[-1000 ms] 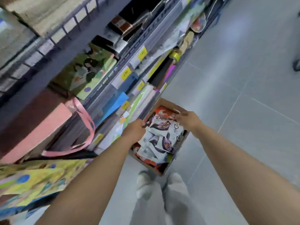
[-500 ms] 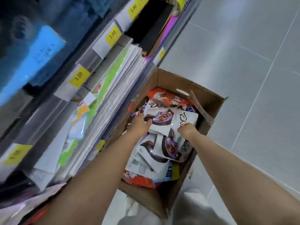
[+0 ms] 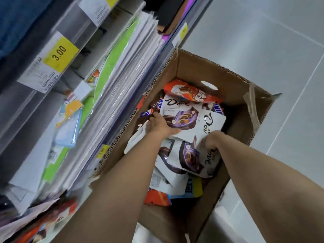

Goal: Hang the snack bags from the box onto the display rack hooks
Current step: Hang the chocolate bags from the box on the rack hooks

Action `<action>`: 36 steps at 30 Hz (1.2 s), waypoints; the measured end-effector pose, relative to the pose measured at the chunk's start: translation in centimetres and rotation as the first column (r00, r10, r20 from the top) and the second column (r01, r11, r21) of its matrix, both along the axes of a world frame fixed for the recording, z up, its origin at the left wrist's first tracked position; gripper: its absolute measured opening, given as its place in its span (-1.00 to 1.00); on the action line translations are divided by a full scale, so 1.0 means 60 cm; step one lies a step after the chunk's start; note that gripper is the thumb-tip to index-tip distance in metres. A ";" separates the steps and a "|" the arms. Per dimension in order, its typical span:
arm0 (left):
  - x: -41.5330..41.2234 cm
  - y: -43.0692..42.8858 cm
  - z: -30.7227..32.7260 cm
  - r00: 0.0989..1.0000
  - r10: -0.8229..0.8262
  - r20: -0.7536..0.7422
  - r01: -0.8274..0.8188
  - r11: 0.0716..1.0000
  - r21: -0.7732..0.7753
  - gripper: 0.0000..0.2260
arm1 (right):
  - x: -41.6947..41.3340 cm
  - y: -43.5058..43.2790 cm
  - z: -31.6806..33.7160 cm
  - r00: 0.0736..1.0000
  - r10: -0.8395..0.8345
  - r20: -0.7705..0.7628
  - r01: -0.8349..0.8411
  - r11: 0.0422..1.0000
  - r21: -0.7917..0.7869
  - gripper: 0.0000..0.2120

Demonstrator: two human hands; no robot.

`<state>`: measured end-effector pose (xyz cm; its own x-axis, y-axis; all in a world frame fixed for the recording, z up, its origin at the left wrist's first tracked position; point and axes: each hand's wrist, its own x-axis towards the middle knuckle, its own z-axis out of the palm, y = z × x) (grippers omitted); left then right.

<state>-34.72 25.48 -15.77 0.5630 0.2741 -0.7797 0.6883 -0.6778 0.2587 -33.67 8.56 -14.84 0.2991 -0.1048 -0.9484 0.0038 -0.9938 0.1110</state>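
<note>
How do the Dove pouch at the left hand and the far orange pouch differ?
The white Dove pouch is gripped by the left hand; the orange pouch untouched. The white Dove pouch lies centrally, the orange pouch nearer the far wall. Both lie in the brown cardboard box.

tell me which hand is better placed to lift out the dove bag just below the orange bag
Left, probably: the left hand grips the near edge of that Dove bag. The right hand is on the sideways bag beside it, its grasp unclear.

2 bare forearms end in a left hand [image 3: 158,124] and right hand [image 3: 210,139], pale grey clothing [image 3: 226,225] below.
</note>
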 end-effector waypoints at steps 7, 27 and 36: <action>-0.020 -0.004 0.060 0.938 0.325 -0.123 -0.347 0.862 -0.370 -0.29 | -0.022 -0.009 0.071 0.942 0.244 0.231 -0.222 0.968 -0.117 -0.71; -0.188 0.170 0.761 0.874 0.483 0.052 -0.389 0.760 -0.521 -0.75 | -0.009 0.071 0.778 0.803 -0.221 0.554 -0.206 0.769 0.605 -0.82; -0.295 0.130 0.973 0.661 0.642 0.389 -0.416 0.745 -0.521 -0.73 | -0.052 0.154 0.980 0.766 -0.240 0.596 -0.364 0.603 0.710 -0.83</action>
